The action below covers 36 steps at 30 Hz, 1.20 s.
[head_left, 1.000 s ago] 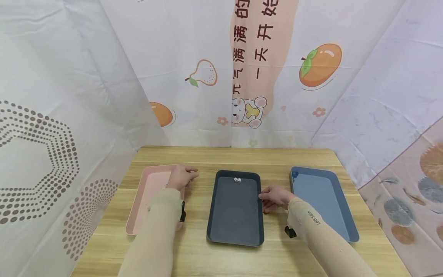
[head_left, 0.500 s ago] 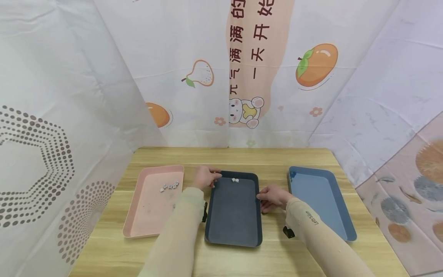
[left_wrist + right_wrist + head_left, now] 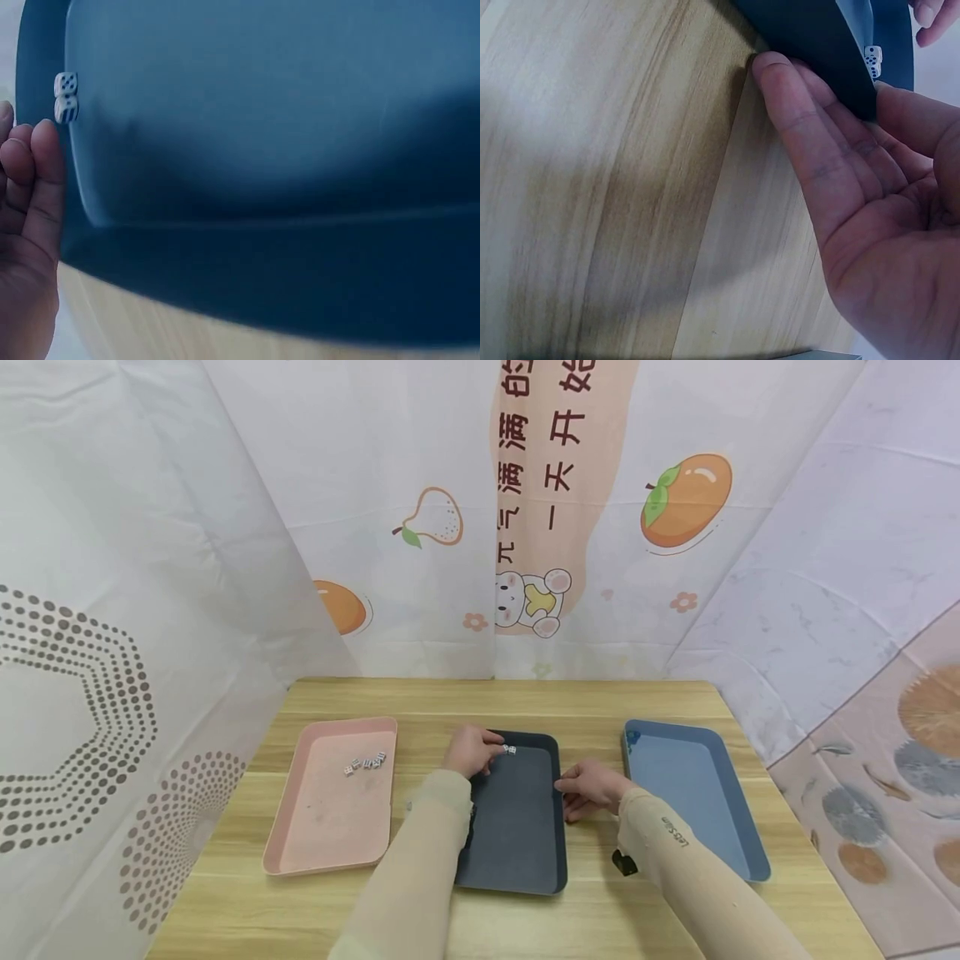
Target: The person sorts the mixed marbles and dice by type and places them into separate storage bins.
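Two white dice [image 3: 509, 749] lie side by side at the far end of the dark grey tray [image 3: 517, 835]. My left hand [image 3: 471, 752] is over that tray's far left corner, its fingertips just left of the dice and holding nothing. In the left wrist view a small gap shows between the fingers [image 3: 46, 157] and the dice [image 3: 66, 97]. My right hand [image 3: 592, 787] grips the tray's right wall. In the right wrist view the thumb [image 3: 911, 116] is at the rim and the other fingers are outside, under the wall.
A pink tray [image 3: 326, 835] on the left holds several dice [image 3: 366, 763]. On the right stands a blue tray [image 3: 690, 793], with something small and dark blue [image 3: 633, 739] at its far left corner. Curtains hang behind the wooden table [image 3: 427, 697].
My left hand has moved right, from over the pink tray to the dark grey tray's far corner, uncovering the dice in the pink tray. The right hand keeps its grip.
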Tool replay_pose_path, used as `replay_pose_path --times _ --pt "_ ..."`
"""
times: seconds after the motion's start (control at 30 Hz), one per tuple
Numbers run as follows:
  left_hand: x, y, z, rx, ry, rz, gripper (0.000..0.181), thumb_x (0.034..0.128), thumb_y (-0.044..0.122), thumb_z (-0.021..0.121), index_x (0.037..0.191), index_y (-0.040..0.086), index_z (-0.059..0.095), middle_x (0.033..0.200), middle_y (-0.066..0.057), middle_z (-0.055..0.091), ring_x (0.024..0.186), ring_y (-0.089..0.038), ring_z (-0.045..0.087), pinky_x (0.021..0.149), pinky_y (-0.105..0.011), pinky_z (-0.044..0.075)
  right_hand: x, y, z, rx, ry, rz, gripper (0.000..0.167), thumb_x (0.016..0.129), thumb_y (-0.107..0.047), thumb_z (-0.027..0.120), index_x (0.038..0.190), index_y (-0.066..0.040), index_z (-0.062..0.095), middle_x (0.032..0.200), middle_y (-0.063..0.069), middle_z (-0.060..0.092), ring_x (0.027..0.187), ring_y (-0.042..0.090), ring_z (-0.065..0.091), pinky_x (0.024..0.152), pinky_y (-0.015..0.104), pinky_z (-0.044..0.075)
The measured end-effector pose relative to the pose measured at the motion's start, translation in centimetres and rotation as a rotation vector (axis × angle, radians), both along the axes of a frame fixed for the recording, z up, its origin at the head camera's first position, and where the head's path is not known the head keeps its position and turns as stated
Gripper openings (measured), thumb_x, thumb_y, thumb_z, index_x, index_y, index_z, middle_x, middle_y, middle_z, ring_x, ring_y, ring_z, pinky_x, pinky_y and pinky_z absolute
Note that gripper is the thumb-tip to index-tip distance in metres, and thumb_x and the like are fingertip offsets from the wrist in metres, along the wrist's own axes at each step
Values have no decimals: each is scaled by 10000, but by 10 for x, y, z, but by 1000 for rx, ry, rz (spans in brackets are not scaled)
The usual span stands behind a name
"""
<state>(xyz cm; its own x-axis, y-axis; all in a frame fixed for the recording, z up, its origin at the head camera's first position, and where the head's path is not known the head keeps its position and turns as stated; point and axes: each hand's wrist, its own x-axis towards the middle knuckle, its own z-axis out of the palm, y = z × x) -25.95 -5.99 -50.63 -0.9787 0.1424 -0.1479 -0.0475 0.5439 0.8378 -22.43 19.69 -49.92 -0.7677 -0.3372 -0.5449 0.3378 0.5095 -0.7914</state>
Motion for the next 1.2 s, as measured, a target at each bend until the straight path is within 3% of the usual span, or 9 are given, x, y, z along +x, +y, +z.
replay_pose_path --times 0.2,0.33,0.6,0.77,1.1,1.2 --pt "4 11 -6 -26 -18 1 243 946 70 731 1183 32 763 757 -165 725 432 -123 545 457 -257 493 -1 -1 0 10 -6 -2 264 1052 -117 567 1178 67 710 858 175 727 750 269 734 728 414 635" --pt "5 19 -12 -26 -23 20 327 938 50 734 1265 57 728 741 -98 724 429 -123 535 461 -271 515 -1 0 0 10 -7 -5 274 1053 -116 566 1209 66 698 869 178 729 751 268 735 727 412 635" --pt "5 33 -33 -98 37 9 494 906 48 769 1383 106 655 613 -23 635 426 -111 529 458 -264 518 0 0 1 13 -1 10 270 1050 -133 580 1178 65 710 869 191 726 769 305 738 730 427 634" --pt "5 34 -33 -101 26 0 531 905 48 771 1413 114 629 607 -29 604 451 -119 526 456 -271 515 -1 1 0 6 -15 3 280 1047 -132 585 1211 64 696 886 198 728 777 307 740 730 425 634" --pt "5 34 -34 -96 4 28 368 927 45 746 1291 88 721 621 -34 629 416 -111 516 429 -257 498 -2 0 0 12 -4 7 264 1047 -140 586 1150 61 722 860 195 732 771 321 743 735 435 634" --pt "6 34 -34 -100 14 47 276 936 43 731 1209 75 764 755 -79 715 401 -112 530 422 -249 498 -1 0 0 15 2 -3 254 1045 -137 589 1136 54 730 845 187 731 757 316 742 726 432 634"
